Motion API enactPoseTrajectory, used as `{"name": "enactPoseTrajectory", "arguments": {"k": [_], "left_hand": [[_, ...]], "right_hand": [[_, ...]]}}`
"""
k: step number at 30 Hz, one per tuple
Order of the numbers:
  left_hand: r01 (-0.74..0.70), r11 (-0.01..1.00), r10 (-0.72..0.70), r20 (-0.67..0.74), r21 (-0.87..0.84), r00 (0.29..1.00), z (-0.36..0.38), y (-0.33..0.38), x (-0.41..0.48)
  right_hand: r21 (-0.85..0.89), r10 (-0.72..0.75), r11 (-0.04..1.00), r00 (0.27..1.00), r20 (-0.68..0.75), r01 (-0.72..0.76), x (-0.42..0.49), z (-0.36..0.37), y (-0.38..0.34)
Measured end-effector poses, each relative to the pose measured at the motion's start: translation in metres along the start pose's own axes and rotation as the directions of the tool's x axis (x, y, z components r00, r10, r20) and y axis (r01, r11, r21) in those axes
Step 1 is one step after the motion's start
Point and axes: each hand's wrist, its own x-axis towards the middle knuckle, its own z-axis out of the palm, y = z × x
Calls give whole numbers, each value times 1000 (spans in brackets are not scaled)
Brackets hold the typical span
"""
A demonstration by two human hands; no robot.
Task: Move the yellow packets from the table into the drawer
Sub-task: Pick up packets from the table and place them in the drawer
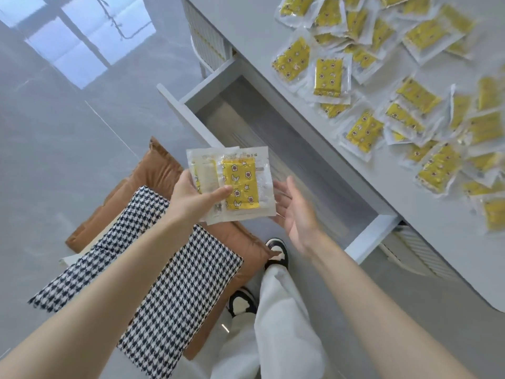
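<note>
My left hand (191, 198) holds a small stack of yellow packets (240, 184) in clear wrappers, thumb across the top one, just above the front edge of the open drawer (273, 132). My right hand (295, 212) is open, palm up, right beside the stack and touching nothing that I can see. The drawer is pulled out from the white table (410, 242) and looks bare inside. Several more yellow packets (328, 77) lie scattered over the tabletop at the upper right.
A brown cushioned chair (153, 170) with a black-and-white houndstooth cloth (164, 269) stands below my left arm, close to the drawer front. My legs and shoes (277, 253) are on the glossy grey floor between chair and table.
</note>
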Motion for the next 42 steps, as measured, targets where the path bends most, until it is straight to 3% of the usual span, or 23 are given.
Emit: {"name": "enactPoseTrajectory", "arguments": {"k": [3,6,12,20,26,29,31,33,35,39,42], "left_hand": [[-48,992,42,49,120,998,37,12,8],[-71,975,48,115,212,992,75,16,18],[-109,877,14,202,468,979,150,4,48],[-33,861,-101,235,507,967,211,-37,97],[-46,851,-85,224,523,971,226,-53,124],[-90,806,-53,222,585,974,229,-57,133],[-182,714,38,222,676,974,230,-59,135],[-297,516,158,251,804,955,230,-64,130],[-449,371,245,380,813,892,231,-69,121],[-625,163,153,606,763,780,244,-77,108],[-649,-13,33,649,761,760,254,-81,104]], "right_hand": [[-98,-32,995,999,16,34,1,-23,-11],[-166,-83,984,993,-87,68,3,-50,-11],[-49,34,998,957,-289,-51,17,-110,19],[116,192,981,850,-490,-155,53,-168,64],[55,176,982,749,-638,-183,72,-191,75],[38,177,980,762,-623,-197,76,-197,77],[27,179,978,761,-624,-209,76,-199,78],[23,173,978,744,-646,-207,73,-198,79],[36,162,981,701,-694,-191,70,-197,80],[34,121,987,605,-787,-154,73,-188,79],[-171,-19,967,616,-787,-188,71,-180,82]]}}
